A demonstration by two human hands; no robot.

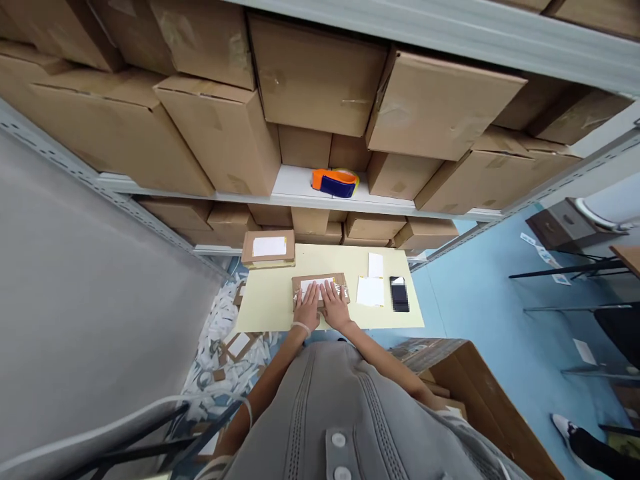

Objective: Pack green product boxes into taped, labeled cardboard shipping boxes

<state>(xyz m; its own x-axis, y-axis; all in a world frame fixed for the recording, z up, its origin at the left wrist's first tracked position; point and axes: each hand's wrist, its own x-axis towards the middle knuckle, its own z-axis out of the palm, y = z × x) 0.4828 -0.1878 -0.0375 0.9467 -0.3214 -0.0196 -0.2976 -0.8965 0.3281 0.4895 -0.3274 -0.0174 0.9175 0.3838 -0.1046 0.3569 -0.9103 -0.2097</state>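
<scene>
Behind and above the pale yellow table [270, 310], I saw a metal shelving rack [300, 198] loaded with plain brown cartons [320, 73], taped, with no writing I could make out from where I watched. Blue floor [450, 287] spread to the right of the table, and a grey wall [115, 233] stood to its left. The wearer's grey garment [330, 400] blocked my view below the table. A big open carton [495, 393] stood to the table's near right; white paper scraps [217, 340] littered the floor off its left side.

At the table's back left corner sat a brown box [270, 262] bearing a white label [269, 246], its print too small for me to read. The wrapped parcel [298, 282] lay near the table's middle. My left hand [307, 307] and right hand [334, 307] rested flat on its top, fingers extended and slightly spread, pinching nothing, partly covering the white label stuck there.

On the table's right side lay a dark phone [399, 293], then two white slips [370, 291], illegible to me. An orange and navy strap [336, 183] sat on the shelf above the table.
</scene>
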